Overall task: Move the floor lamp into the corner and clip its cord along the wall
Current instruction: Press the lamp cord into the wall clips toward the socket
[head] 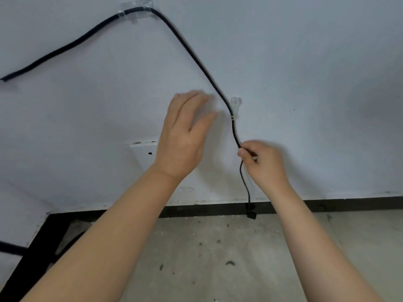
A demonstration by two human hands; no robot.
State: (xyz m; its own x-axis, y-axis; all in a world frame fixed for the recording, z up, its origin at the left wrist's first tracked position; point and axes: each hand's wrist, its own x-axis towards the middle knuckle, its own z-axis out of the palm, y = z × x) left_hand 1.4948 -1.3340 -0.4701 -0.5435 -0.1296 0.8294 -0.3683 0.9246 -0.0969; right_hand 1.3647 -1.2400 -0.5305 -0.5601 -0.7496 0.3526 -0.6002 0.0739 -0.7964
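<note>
A black lamp cord [187,49] runs across the pale wall from the left edge, up through a clear clip [136,9] at the top, then slants down to a second clear clip [235,107]. Below that clip my right hand [262,163] pinches the cord between thumb and fingers. The cord hangs on down to its black plug [250,212] at the baseboard. My left hand [185,134] is held flat with its fingers spread, just left of the lower clip and blurred at the fingertips; it holds nothing. The lamp itself is out of view.
A white wall socket plate [142,150] sits on the wall partly behind my left wrist. A black baseboard [349,203] meets a dusty concrete floor [218,258]. At the lower left the wall turns a corner, with a dark cord piece [12,249] there.
</note>
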